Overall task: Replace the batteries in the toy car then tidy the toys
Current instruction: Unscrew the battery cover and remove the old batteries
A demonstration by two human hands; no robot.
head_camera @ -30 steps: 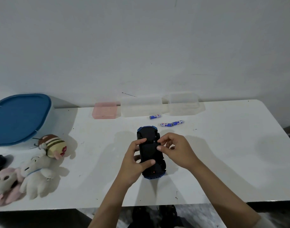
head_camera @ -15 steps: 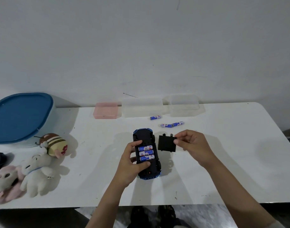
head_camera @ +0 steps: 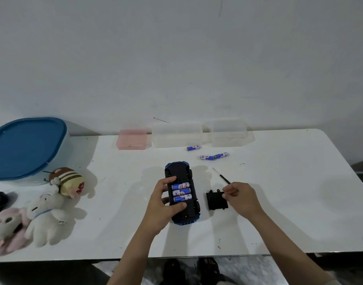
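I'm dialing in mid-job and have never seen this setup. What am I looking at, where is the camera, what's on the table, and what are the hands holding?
There is no machine here: a person works with bare hands, filmed by a wide-angle camera on their head that looks down at a white table. The left hand grips an upturned blue toy car, its battery bay open with three batteries showing. The right hand pinches the edge of the black battery cover, beside the car. A thin screwdriver lies behind that hand, and three loose batteries farther back. Plush toys and a blue-lidded bin sit left; small plastic boxes line the wall.
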